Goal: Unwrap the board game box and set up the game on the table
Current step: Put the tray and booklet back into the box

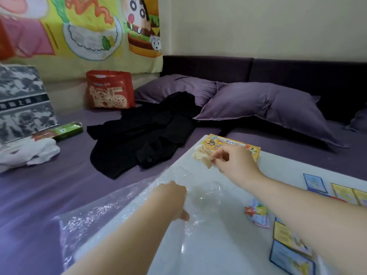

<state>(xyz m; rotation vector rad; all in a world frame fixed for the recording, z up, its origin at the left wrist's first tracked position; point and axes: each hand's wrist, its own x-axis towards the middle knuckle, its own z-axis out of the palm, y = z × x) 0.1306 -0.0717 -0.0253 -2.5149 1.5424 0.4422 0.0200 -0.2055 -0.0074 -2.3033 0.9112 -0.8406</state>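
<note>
Head view, the only one.

Far out on the white table, a yellow game box, lying flat by the far edge. Near side of it hidden behind the right grip. Pictures on the lid too blurry to read.

Right grip clenched on a crumpled pale wad, pinched between thumb and fingers, just in front of the box's left corner. Cannot tell whether the wad touches the box.

Closer in, the left grip, down on a sheet of clear wrap. Back of it turned up, thumb pointing down onto the wrap, fingers tucked under and out of sight. Cannot tell whether holding the wrap or only pressing on it. Wrap hard to see: shiny and see-through, spread over the table's left side and hanging off onto the purple bed.

On the right side of the table, game bits. A far blue card. A yellow pair of cards, cut off by the edge of the picture. A small bright piece, too blurry to name. Lower down, a near yellow card and a near blue card, both partly hidden under the right arm.

On the bed, black clothes in a heap, purple pillows, a red bag, a green box, a white cloth and a black-and-white patterned box, cut off at the left. On the wall, a cartoon cloth, top cut off and blurry.
</note>
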